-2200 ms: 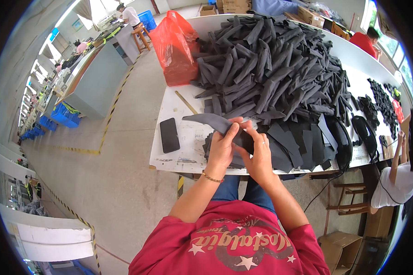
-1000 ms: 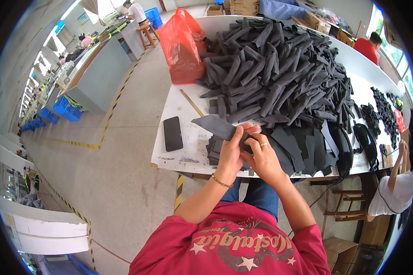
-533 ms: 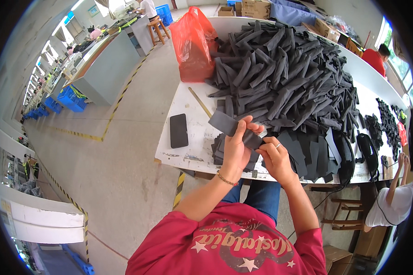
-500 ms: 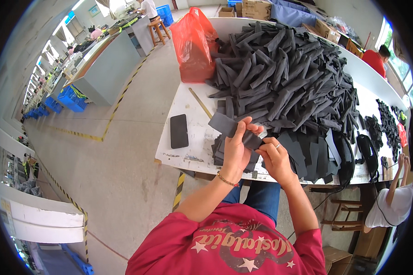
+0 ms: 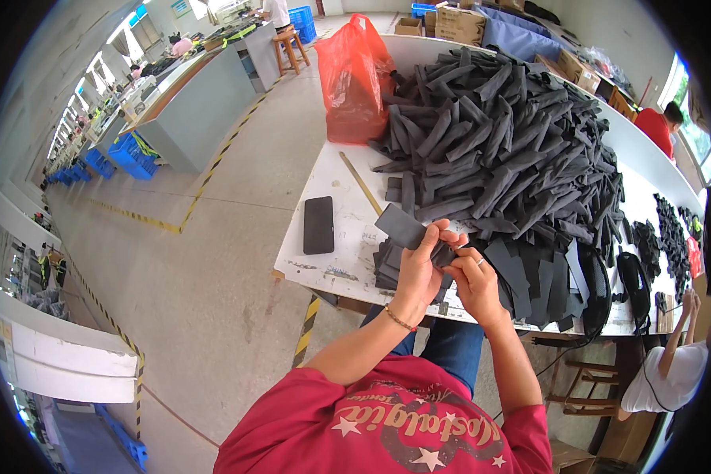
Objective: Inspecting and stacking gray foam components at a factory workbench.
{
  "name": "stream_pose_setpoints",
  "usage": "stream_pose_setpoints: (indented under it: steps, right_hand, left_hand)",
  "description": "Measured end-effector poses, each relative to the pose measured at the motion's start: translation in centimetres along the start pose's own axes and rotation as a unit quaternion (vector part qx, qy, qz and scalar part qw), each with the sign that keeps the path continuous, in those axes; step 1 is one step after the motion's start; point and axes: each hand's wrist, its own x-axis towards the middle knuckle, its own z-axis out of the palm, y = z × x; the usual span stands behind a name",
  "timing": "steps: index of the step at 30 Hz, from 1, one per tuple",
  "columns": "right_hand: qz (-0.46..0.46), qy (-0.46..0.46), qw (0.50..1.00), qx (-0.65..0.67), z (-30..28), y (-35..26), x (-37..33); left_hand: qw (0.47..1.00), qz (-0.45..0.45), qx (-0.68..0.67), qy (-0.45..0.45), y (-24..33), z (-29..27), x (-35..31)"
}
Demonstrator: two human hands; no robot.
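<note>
Head view: left hand (image 5: 420, 272) grips a dark grey foam strip (image 5: 403, 227) at the table's (image 5: 336, 272) near edge; right hand (image 5: 472, 278) pinches its other end. Small flat stack (image 5: 389, 265) sits beneath, seemingly done; huge foam pile (image 5: 505, 134) seemingly left. Red plastic bag (image 5: 354, 75) at far-left corner, cardboard boxes (image 5: 458, 22) behind, black phone (image 5: 318, 224) left.

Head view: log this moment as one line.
left hand: holds flat dark grey foam piece | right hand: pinching same piece | below: small stack of dark grey cut pieces | near: black phone, white table
</note>
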Motion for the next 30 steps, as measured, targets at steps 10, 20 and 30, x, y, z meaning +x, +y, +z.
stream_pose_setpoints:
  steps: [10, 20, 30]
  right_hand:
    - [0.243, 0.117, 0.941, 0.206, 3.5, -0.3, -1.1]
    - [0.345, 0.164, 0.847, 0.370, 2.2, -1.3, 0.3]
    - [0.173, 0.175, 0.962, 0.115, 2.2, -2.6, -0.1]
  left_hand:
    - [0.999, 0.018, 0.039, -0.025, 0.5, 0.0, 0.8]
    - [0.993, 0.038, 0.063, -0.093, 2.3, 0.5, 0.5]
    - [0.996, 0.060, -0.022, 0.056, 5.7, -4.0, 1.0]
